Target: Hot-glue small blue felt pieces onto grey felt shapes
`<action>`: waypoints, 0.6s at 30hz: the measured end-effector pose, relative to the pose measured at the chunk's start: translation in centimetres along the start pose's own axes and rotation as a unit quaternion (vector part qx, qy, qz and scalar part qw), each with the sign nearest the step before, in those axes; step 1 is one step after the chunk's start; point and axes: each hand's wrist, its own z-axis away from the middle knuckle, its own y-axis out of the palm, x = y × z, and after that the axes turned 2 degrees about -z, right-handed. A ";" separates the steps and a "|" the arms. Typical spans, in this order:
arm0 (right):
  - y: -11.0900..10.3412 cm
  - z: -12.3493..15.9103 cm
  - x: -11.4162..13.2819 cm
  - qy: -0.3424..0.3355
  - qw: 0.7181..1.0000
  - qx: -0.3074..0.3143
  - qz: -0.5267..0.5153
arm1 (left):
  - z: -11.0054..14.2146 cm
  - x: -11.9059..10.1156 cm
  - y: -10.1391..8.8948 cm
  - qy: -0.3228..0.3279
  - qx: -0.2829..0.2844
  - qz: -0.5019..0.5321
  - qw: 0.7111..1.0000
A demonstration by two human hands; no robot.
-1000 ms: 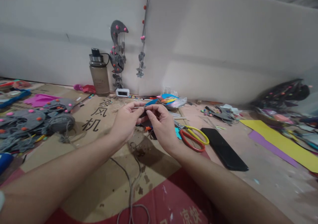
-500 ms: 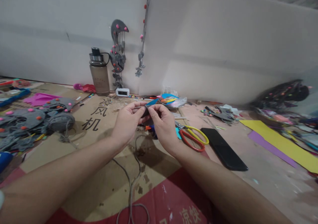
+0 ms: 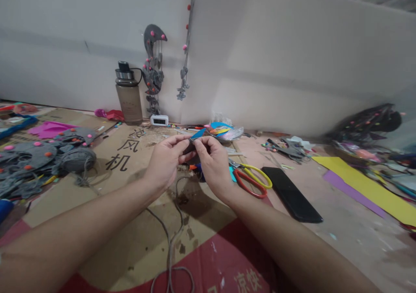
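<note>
My left hand [image 3: 165, 158] and my right hand [image 3: 212, 161] meet over the cardboard, thumbs and forefingers pinched together. Between the fingertips is a small dark grey piece [image 3: 191, 140], mostly covered by the fingers; its kind is unclear. A pointed blue piece [image 3: 198, 133] shows just beyond the fingertips, and I cannot tell whether it is held too. Below the hands a thin grey cord [image 3: 170, 249] runs in loops over the cardboard [image 3: 130, 217], its upper end passing under them. Scissors [image 3: 251, 180] with red and yellow handles lie beside my right wrist.
A black phone [image 3: 290, 193] and yellow sheet [image 3: 367, 189] lie to the right. Grey felt shapes with pompoms [image 3: 35, 156] and a grey yarn ball [image 3: 78, 159] are at left. At the back stand a bottle [image 3: 129, 98], small clock [image 3: 159, 120] and dish [image 3: 232, 134].
Both hands keep their pinch at nearly the same place, with only slight finger movement. The whole view has shifted a little.
</note>
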 end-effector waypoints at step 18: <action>-0.3 0.0 0.3 -0.007 1.000 -0.002 0.001 | -0.2 0.2 -0.2 0.006 -0.025 0.018 1.000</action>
